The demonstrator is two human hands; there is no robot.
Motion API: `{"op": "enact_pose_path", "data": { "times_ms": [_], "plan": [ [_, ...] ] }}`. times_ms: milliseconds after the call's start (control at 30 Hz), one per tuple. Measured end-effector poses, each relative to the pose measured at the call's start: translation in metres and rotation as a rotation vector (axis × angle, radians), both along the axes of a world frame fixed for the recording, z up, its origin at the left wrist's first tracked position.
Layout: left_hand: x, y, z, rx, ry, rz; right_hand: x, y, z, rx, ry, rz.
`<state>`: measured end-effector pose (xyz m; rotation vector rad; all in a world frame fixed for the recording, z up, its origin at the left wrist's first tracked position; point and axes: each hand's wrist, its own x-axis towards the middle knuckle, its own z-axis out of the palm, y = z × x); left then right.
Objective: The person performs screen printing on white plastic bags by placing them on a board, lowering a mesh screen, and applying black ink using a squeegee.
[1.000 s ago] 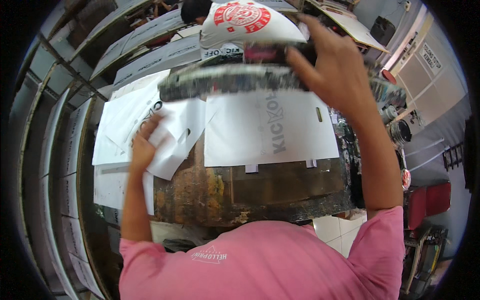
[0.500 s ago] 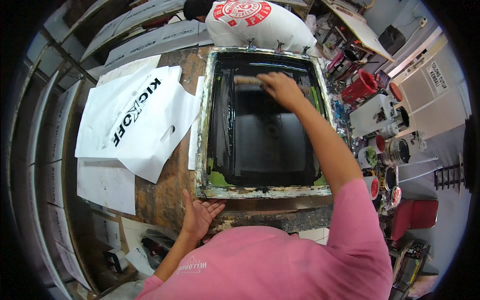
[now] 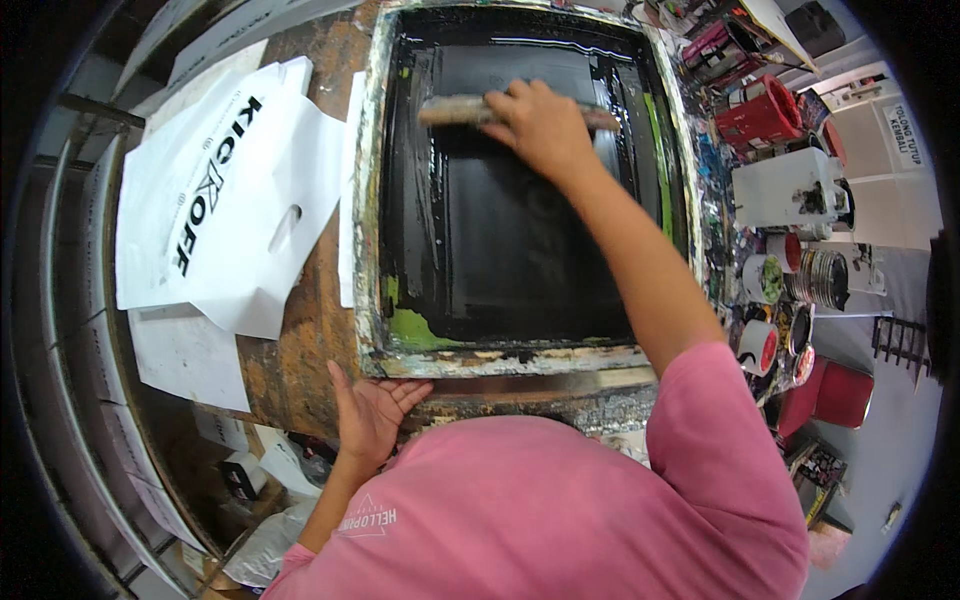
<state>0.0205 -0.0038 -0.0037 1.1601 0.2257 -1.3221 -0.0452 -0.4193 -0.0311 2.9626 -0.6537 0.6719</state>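
My right hand is closed around the wooden handle of a squeegee, which lies crosswise in the far part of a screen printing frame. Glossy black ink covers most of the mesh, with green patches showing at the near left corner and right side. My left hand is palm up with fingers spread, its fingertips by the near edge of the frame. What lies beneath the screen is hidden.
White printed bags lie in a loose pile on the stained wooden table, left of the frame. To the right stand a red bucket, a white container and several ink tubs. Shelving with a metal rail lines the left.
My right hand has drawn the squeegee a little toward me over the mesh. The view has shifted, so the frame sits higher and the person beyond the table is out of sight.
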Motion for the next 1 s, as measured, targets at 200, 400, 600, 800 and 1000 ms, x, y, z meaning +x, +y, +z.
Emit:
{"op": "enact_pose_path", "data": {
  "times_ms": [200,400,600,800,1000],
  "plan": [
    [-0.001,0.000,0.000,-0.090,-0.057,-0.046,-0.081,0.133,0.028,0.183,0.040,0.003],
    [-0.005,0.004,-0.006,-0.122,-0.098,-0.021,-0.134,0.222,0.053,0.334,0.164,-0.008],
    [-0.011,0.001,-0.008,-0.156,-0.138,-0.037,-0.128,0.215,0.087,0.313,0.264,-0.081],
    [-0.011,0.011,0.044,-0.433,-0.242,-0.047,-0.143,0.248,0.119,-0.010,0.041,-0.090],
    [0.000,-0.022,0.091,-0.923,-0.583,-0.094,-0.106,0.202,0.218,-0.247,-0.163,-0.161]
  ]
}}
